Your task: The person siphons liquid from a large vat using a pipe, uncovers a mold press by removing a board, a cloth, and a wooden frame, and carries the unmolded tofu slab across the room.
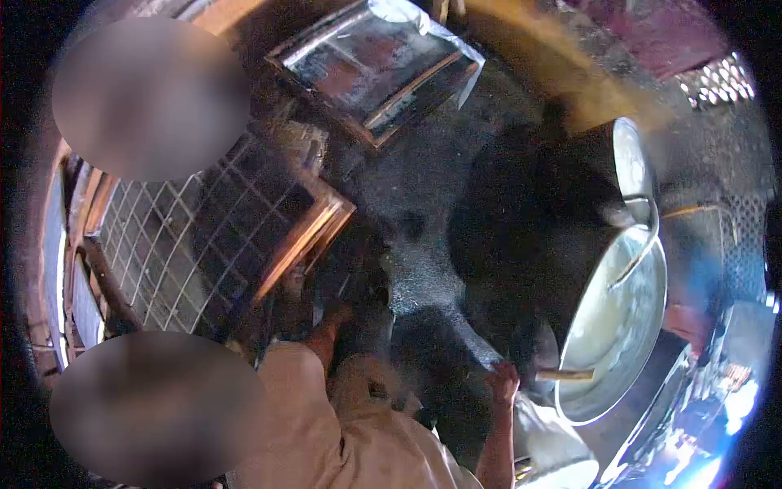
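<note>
Nearest, tan clothing (399,444) along the bottom edge, with the right hand (505,381) out past it, fingers apparently wrapped around the narrow end of a pale strip (472,338). Step in hand, by judgement: gripping and steering the strip low over the dark floor, away from the body. Any further move, by the same judgement, in need of a firm one-handed grip and some clearance from the wooden handle (570,376) just beside the knuckles, across the near rim of a large basin (652,322). Left hand (327,328) dim, just past the clothing; wide, narrow or holding something: cannot tell. Strip slanting forward and leftward from the right hand, the only one visibly touching it, into a broader speckled patch (423,281) beyond and between the two hands; one piece or two, cloth or metal, too dim to tell. Farther out on the right, a curved rod (654,224) reaching into the basin, with a smaller pan (630,159) behind. Off to the left, a wire grid (167,232) and a wooden beam (305,244). Farthest, near the top, a tilted box (415,91) with a wooden edge.
</note>
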The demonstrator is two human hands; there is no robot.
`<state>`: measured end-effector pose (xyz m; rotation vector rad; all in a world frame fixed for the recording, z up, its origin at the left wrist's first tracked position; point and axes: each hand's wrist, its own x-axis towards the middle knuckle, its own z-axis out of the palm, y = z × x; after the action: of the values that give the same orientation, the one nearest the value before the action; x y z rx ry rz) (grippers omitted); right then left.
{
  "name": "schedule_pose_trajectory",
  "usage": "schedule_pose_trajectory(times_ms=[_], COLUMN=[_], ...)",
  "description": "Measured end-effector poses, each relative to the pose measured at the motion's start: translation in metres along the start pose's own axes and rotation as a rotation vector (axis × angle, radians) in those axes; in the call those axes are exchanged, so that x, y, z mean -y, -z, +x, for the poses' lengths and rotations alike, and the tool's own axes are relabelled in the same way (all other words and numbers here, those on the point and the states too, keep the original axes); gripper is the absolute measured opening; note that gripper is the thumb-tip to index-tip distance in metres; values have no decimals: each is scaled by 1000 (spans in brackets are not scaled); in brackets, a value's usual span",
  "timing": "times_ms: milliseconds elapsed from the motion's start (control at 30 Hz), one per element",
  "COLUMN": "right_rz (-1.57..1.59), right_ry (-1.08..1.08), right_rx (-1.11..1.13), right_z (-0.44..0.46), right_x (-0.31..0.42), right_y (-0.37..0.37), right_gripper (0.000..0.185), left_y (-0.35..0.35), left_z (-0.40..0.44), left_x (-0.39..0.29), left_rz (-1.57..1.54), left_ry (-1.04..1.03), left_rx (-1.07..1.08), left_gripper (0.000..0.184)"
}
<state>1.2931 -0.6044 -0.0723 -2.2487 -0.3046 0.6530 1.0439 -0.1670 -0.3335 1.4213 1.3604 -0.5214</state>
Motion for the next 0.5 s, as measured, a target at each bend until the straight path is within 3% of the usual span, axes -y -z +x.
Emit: schedule_pose_trajectory(times_ms=[33,100,167,233,367,433,500], right_rz=[-17,442,630,388,860,603,590], right_ry=[-16,-340,-235,-100,-210,-117,-187], right_rx=[16,-7,16,-143,-139,-316,-456], right_z=[27,88,141,172,232,233,238], right_x=[15,39,44,132,119,148,164], right_y=[12,27,61,67,134,154,177], right_gripper=[34,36,38,35,41,49,56], left_y=[2,8,13,17,31,42,53], left_z=[6,13,13,7,-11,-12,-2], left_x=[-8,-20,-28,-29,-37,-64,-97], left_rz=[-30,-68,-88,-95,-81,-93,-107], left_ry=[28,71,106,135,147,129,96], left_rx=[1,-3,-2,-4,14,27,36], left_gripper=[30,30,31,31,33,33,34])
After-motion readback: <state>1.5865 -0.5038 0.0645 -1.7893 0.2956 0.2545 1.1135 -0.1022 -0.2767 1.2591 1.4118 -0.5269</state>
